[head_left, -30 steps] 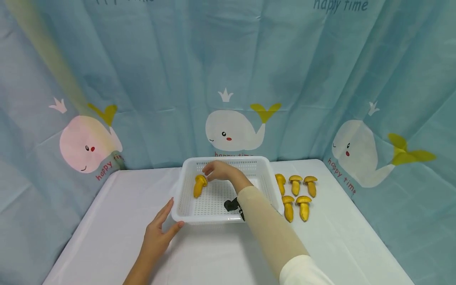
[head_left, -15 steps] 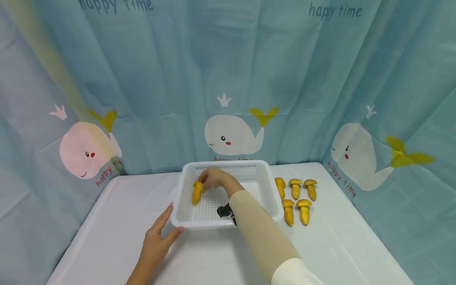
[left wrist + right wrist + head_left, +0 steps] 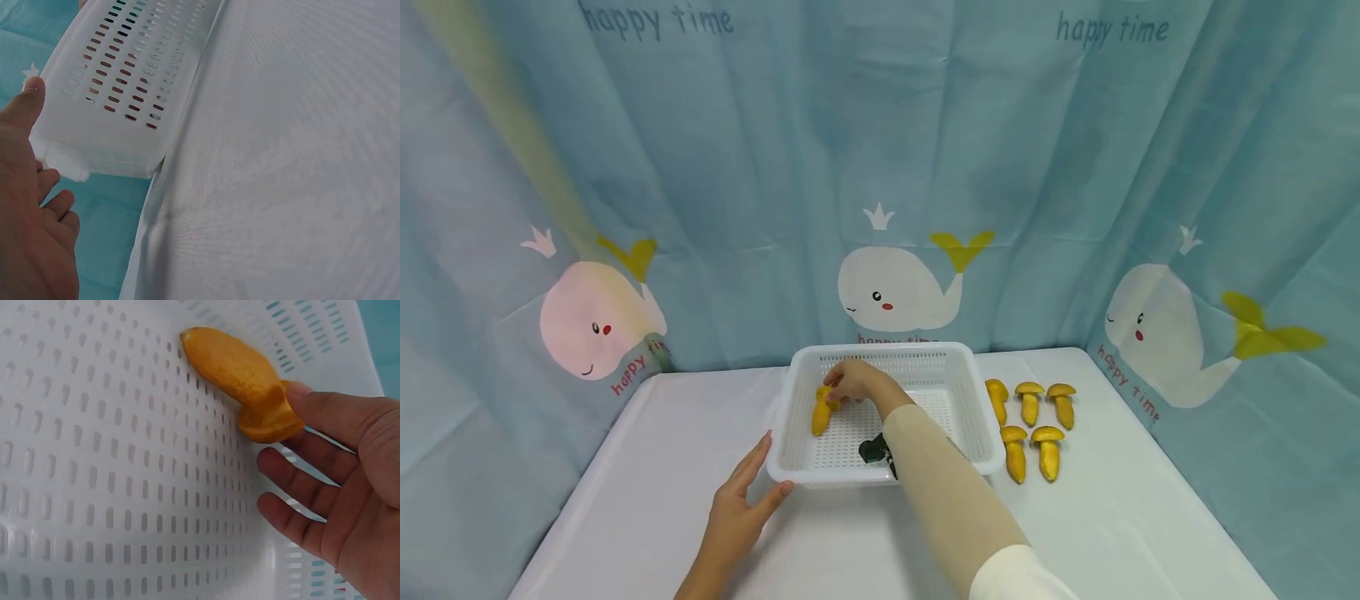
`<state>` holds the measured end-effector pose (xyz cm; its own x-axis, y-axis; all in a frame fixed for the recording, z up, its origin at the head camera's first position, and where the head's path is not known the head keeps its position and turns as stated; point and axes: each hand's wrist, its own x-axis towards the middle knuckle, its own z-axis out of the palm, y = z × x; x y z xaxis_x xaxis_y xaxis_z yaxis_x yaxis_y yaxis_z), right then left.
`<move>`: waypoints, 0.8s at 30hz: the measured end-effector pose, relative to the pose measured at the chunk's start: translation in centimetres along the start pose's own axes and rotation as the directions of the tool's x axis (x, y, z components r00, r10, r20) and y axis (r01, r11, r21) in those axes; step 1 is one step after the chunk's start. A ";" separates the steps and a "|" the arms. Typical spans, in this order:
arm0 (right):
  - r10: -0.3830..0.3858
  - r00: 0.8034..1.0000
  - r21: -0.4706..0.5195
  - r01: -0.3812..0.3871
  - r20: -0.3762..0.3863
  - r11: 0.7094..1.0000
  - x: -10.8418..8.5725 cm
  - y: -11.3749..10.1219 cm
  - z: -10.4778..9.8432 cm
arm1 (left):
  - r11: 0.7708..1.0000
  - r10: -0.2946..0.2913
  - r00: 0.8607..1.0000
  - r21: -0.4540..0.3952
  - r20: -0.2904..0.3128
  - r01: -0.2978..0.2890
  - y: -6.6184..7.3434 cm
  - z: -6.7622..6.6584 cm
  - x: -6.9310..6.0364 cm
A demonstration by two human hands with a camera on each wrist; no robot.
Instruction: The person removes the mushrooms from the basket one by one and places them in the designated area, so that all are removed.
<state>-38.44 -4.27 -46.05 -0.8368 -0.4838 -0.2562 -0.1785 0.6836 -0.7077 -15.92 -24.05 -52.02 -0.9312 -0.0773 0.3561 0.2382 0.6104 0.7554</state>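
Note:
A white perforated plastic basket [image 3: 835, 477] stands on the table in the head view. Inside, near its left wall, lies a yellow mushroom [image 3: 822, 414], probably a model. My right hand [image 3: 859, 381] pinches its cap between thumb and index finger. The right wrist view shows the thumb on the cap of the mushroom [image 3: 231, 362], the other fingers spread beside it. At the near left corner of the basket is my left hand [image 3: 733, 512], fingers extended. In the left wrist view its thumb [image 3: 28, 103] touches the basket rim.
Several more yellow mushrooms [image 3: 1048, 454] lie in two rows on the white table [image 3: 1135, 517], right of the basket. A black device [image 3: 874, 450] sits at my right wrist, above the basket floor. A blue curtain [image 3: 760, 167] with whale prints hangs behind and at both sides.
My right hand has moved a little left and down onto the mushroom in the basket and taken its cap. The left hand stays at the corner. The head view has shifted slightly.

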 end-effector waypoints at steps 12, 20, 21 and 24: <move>-0.102 0.993 -0.039 0.099 -0.066 0.994 0.2 -0.3 -1.2 | 1.000 0.014 1.000 0.010 0.002 -0.014 0.4 0.3 0.0; -0.202 0.969 -0.109 0.188 -0.144 0.976 -1.1 -2.5 -4.1 | 1.000 -0.013 1.000 0.009 0.012 0.013 0.1 0.1 0.0; -0.218 0.963 -0.112 0.202 -0.158 0.973 -1.3 -2.9 -4.4 | 1.000 -0.012 1.000 0.011 0.011 0.012 0.1 0.1 0.0; -0.277 0.942 -0.122 0.257 -0.188 0.959 -2.1 -3.7 -5.4 | 1.000 -0.006 1.000 0.008 0.010 0.006 -0.1 0.1 -0.1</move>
<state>-38.84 -2.80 -39.34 -0.8365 -0.5422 0.0786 -0.4495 0.5972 -0.6642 -15.92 -23.98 -52.18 -0.9353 -0.0730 0.3463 0.2306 0.6164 0.7529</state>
